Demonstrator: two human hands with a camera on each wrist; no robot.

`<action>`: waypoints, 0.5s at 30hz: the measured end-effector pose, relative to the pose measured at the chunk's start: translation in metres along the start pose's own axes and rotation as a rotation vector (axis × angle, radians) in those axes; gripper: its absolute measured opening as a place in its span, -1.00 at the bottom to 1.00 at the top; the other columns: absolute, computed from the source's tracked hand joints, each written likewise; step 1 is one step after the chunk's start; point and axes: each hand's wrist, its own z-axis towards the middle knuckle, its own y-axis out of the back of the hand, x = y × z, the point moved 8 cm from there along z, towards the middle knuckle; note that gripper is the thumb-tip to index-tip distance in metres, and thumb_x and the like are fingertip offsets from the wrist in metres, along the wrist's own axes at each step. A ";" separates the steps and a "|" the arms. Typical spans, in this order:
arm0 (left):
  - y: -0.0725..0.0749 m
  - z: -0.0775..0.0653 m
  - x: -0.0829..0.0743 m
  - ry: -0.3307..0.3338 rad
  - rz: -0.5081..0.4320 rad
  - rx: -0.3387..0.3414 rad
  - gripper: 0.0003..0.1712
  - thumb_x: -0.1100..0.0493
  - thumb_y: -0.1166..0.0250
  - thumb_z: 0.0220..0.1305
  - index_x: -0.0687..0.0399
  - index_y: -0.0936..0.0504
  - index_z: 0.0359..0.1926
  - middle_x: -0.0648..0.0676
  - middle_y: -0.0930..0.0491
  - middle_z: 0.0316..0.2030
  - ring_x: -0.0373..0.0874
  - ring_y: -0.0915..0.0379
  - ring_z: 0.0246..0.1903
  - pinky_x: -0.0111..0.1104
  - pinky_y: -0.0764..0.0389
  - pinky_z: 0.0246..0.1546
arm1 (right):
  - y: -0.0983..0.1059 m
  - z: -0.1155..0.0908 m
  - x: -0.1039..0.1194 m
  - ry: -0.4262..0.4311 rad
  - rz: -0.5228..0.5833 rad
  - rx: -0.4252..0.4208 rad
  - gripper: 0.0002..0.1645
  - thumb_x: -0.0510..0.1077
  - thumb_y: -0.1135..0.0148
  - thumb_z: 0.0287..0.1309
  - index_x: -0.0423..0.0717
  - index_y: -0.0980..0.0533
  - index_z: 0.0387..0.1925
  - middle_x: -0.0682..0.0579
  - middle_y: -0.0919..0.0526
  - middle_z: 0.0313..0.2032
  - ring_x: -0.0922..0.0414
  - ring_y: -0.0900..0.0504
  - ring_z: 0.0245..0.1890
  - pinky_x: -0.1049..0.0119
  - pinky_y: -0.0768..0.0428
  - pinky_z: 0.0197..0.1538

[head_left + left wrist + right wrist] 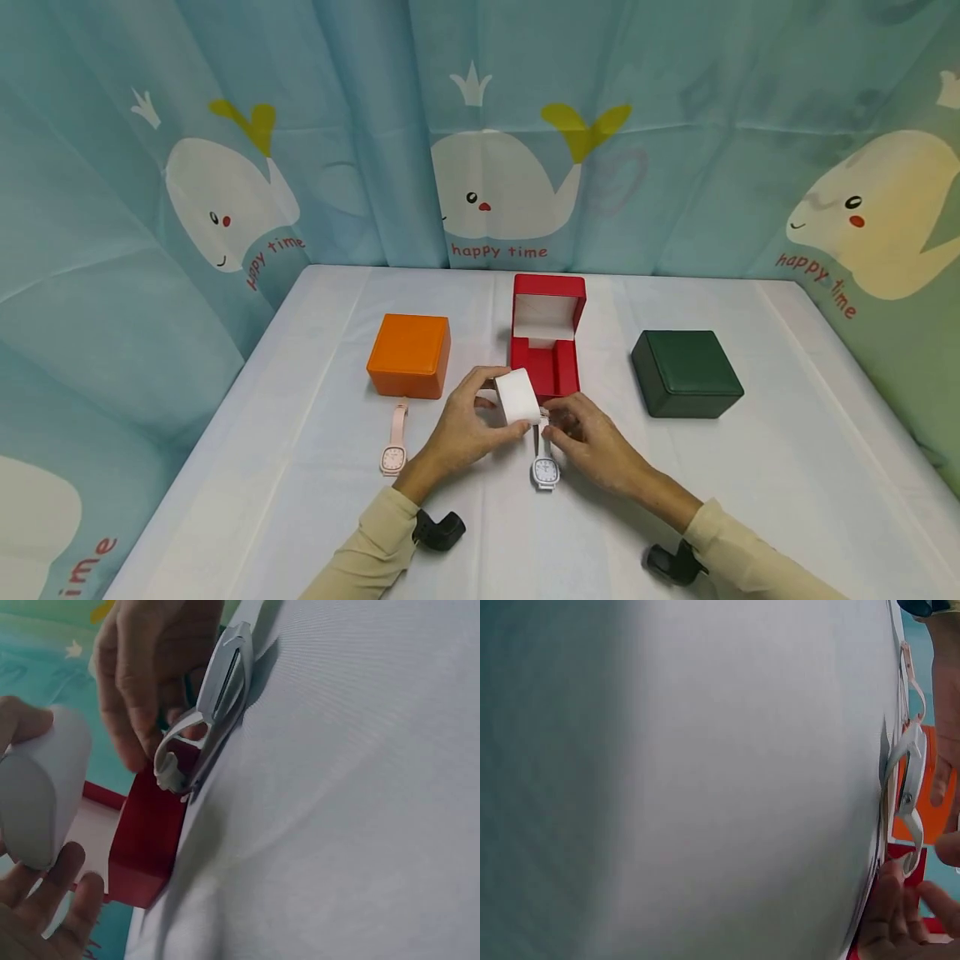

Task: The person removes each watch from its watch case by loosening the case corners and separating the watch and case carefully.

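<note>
My left hand (468,421) holds a white watch cushion (517,396) between thumb and fingers, raised above the table in front of the open red watch box (543,371). Below it a white wristwatch (545,472) lies face up, its strap pointing toward the box. The fingertips of my right hand (596,442) are at the strap's far end, thumb and fingers apart. In the right wrist view, the strap end of the wristwatch (913,772) curves up beside those fingertips. In the left wrist view, the cushion (49,787) fills the space between thumb and fingers.
A closed orange box (410,354) stands on the left, with a pink wristwatch (393,450) lying in front of it. At the right is a closed dark green box (686,372). A blue curtain (360,167) with whales hangs behind the white-covered table (300,467).
</note>
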 end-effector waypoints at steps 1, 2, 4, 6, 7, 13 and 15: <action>-0.001 0.001 -0.001 0.001 0.006 0.006 -0.19 0.21 -0.60 0.05 0.15 -0.44 0.31 -0.02 -0.49 0.16 -0.11 -0.46 0.05 -0.18 -0.61 -0.01 | 0.003 0.000 0.001 0.010 -0.009 -0.028 -0.67 -0.32 -0.36 0.27 -0.16 -0.56 0.05 0.07 -0.55 -0.11 0.14 -0.60 -0.21 0.32 -0.63 -0.14; -0.001 0.001 -0.001 0.001 0.016 0.009 -0.19 0.19 -0.61 0.05 0.13 -0.45 0.31 -0.04 -0.50 0.15 -0.13 -0.45 0.06 -0.17 -0.60 -0.01 | 0.007 0.001 0.002 0.025 -0.021 -0.057 -0.70 -0.33 -0.37 0.26 -0.14 -0.57 0.01 0.08 -0.55 -0.14 0.14 -0.59 -0.22 0.32 -0.63 -0.15; 0.000 0.002 -0.003 0.001 0.025 0.005 -0.19 0.17 -0.61 0.05 0.11 -0.46 0.31 -0.05 -0.50 0.14 -0.13 -0.43 0.06 -0.13 -0.59 0.00 | 0.014 0.003 0.005 0.060 -0.062 -0.108 -0.72 -0.35 -0.38 0.22 -0.13 -0.58 -0.05 0.08 -0.54 -0.17 0.12 -0.57 -0.20 0.29 -0.61 -0.17; 0.001 0.003 -0.004 0.003 0.034 -0.012 -0.19 0.18 -0.60 0.05 0.11 -0.46 0.32 -0.01 -0.49 0.15 -0.10 -0.42 0.07 -0.08 -0.59 0.00 | 0.019 0.005 0.006 0.081 -0.099 -0.145 -0.70 -0.37 -0.39 0.20 -0.15 -0.58 -0.05 0.04 -0.53 -0.15 0.09 -0.53 -0.15 0.24 -0.58 -0.16; 0.002 0.003 -0.004 0.006 0.040 -0.024 -0.19 0.18 -0.60 0.05 0.10 -0.46 0.33 0.01 -0.49 0.15 -0.07 -0.41 0.07 -0.05 -0.58 0.00 | 0.021 0.007 0.006 0.085 -0.120 -0.161 -0.69 -0.38 -0.39 0.18 -0.16 -0.58 -0.04 0.02 -0.52 -0.12 0.07 -0.50 -0.10 0.22 -0.57 -0.15; 0.003 0.007 -0.004 0.010 0.082 -0.059 -0.16 0.17 -0.60 0.04 0.13 -0.47 0.35 0.09 -0.47 0.18 -0.01 -0.38 0.12 -0.03 -0.57 0.01 | 0.033 0.016 0.001 0.062 -0.178 -0.234 -0.60 -0.34 -0.39 0.19 -0.24 -0.57 0.07 -0.12 -0.45 0.04 -0.03 -0.34 0.08 0.11 -0.53 -0.08; 0.002 0.009 -0.006 -0.012 0.071 -0.056 -0.17 0.17 -0.60 0.05 0.17 -0.48 0.35 0.10 -0.47 0.22 -0.05 -0.37 0.15 -0.06 -0.58 0.02 | 0.034 0.019 -0.001 0.041 -0.203 -0.228 -0.50 -0.26 -0.40 0.22 -0.29 -0.53 0.17 -0.17 -0.41 0.14 -0.08 -0.32 0.16 0.04 -0.54 0.00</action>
